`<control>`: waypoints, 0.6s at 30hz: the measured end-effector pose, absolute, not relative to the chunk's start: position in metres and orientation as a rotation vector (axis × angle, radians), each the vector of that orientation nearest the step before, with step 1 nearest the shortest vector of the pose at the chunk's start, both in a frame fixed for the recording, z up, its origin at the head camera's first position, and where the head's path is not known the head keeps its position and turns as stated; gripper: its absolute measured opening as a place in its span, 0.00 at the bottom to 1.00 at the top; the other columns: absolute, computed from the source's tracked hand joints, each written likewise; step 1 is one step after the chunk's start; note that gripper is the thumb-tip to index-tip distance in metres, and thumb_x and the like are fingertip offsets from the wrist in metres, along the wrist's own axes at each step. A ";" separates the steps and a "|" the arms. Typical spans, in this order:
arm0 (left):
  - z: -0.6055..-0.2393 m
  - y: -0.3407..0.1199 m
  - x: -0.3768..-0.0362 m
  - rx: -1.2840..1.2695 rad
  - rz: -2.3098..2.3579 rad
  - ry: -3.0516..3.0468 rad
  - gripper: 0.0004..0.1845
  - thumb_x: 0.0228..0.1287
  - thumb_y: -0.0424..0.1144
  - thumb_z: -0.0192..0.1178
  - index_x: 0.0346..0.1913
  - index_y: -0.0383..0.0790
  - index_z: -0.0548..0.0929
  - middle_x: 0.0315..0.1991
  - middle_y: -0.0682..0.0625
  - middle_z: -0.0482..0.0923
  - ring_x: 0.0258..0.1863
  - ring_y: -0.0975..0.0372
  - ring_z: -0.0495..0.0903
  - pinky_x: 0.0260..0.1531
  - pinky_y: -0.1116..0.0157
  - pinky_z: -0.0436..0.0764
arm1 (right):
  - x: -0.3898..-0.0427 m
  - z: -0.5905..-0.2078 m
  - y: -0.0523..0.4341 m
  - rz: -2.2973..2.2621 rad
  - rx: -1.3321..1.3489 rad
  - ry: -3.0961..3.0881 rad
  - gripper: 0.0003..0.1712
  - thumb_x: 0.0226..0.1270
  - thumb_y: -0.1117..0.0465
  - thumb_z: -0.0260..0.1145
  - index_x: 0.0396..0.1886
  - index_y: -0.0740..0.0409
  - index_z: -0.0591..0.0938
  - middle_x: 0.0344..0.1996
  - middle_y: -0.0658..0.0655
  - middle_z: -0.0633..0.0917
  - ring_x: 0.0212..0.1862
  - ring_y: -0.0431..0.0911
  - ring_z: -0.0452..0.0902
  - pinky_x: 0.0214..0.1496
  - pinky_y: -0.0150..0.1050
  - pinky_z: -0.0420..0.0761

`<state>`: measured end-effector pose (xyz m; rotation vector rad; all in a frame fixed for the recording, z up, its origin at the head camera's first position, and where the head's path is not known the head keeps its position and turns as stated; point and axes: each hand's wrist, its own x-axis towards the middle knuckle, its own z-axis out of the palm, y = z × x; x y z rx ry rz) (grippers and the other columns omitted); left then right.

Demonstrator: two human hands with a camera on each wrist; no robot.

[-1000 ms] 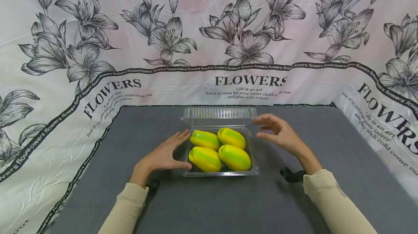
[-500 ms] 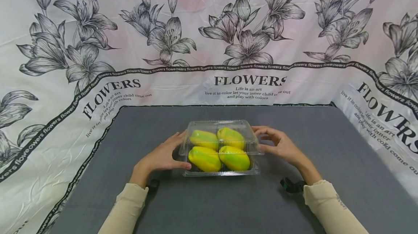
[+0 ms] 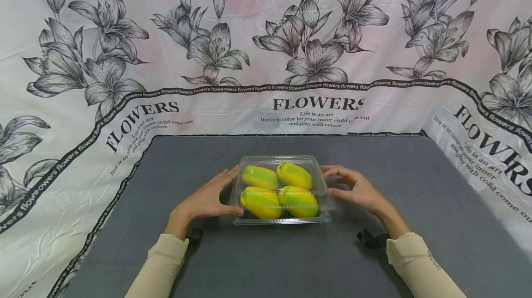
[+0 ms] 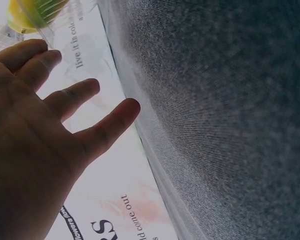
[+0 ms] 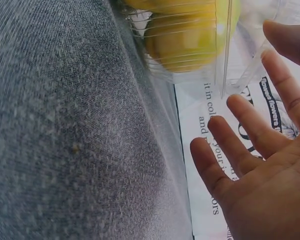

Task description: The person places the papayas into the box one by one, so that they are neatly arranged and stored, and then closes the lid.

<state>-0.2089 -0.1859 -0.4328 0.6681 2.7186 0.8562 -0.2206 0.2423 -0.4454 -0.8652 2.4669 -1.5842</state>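
Four yellow-green fruits [image 3: 279, 190] sit inside a clear plastic clamshell box [image 3: 281, 218] in the middle of the grey table [image 3: 415, 173], with the transparent lid [image 3: 279, 159] lowered over them. Left hand [image 3: 206, 200] lies spread against the box's left side, thumb along the near corner and fingers straight by the far edge. Right hand [image 3: 354, 189] is beside the right edge, fingers relaxed and slightly bent, their tips touching the lid's rim. A flower-printed cloth [image 3: 291, 57] hangs behind
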 end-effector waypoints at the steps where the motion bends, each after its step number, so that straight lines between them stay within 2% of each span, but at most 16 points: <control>1: -0.433 -0.186 -0.209 0.670 0.861 2.716 0.61 0.42 0.72 0.67 0.76 0.66 0.43 0.78 0.60 0.42 0.79 0.51 0.41 0.68 0.35 0.54 | -0.221 -0.446 0.242 -1.582 -0.866 2.462 0.16 0.63 0.64 0.68 0.51 0.53 0.79 0.68 0.56 0.72 0.68 0.37 0.66 0.62 0.53 0.73; 9: -0.434 -0.189 -0.211 0.691 0.909 2.691 0.60 0.43 0.70 0.68 0.77 0.64 0.44 0.78 0.61 0.42 0.78 0.50 0.42 0.69 0.36 0.54 | -0.221 -0.445 0.241 -1.576 -0.876 2.437 0.15 0.65 0.63 0.66 0.51 0.53 0.79 0.66 0.58 0.73 0.66 0.34 0.68 0.60 0.49 0.76; 14: -0.432 -0.194 -0.211 0.665 0.935 2.654 0.60 0.44 0.69 0.68 0.77 0.63 0.45 0.79 0.59 0.42 0.78 0.50 0.44 0.71 0.39 0.53 | -0.221 -0.445 0.242 -1.572 -0.880 2.424 0.14 0.66 0.64 0.65 0.51 0.55 0.79 0.66 0.60 0.73 0.65 0.32 0.69 0.57 0.42 0.78; 18: -0.429 -0.198 -0.213 0.669 0.934 2.623 0.55 0.52 0.62 0.68 0.77 0.59 0.45 0.79 0.55 0.44 0.78 0.50 0.47 0.71 0.41 0.55 | -0.220 -0.445 0.241 -1.585 -0.868 2.410 0.14 0.66 0.64 0.65 0.51 0.55 0.79 0.67 0.60 0.73 0.64 0.31 0.69 0.55 0.38 0.78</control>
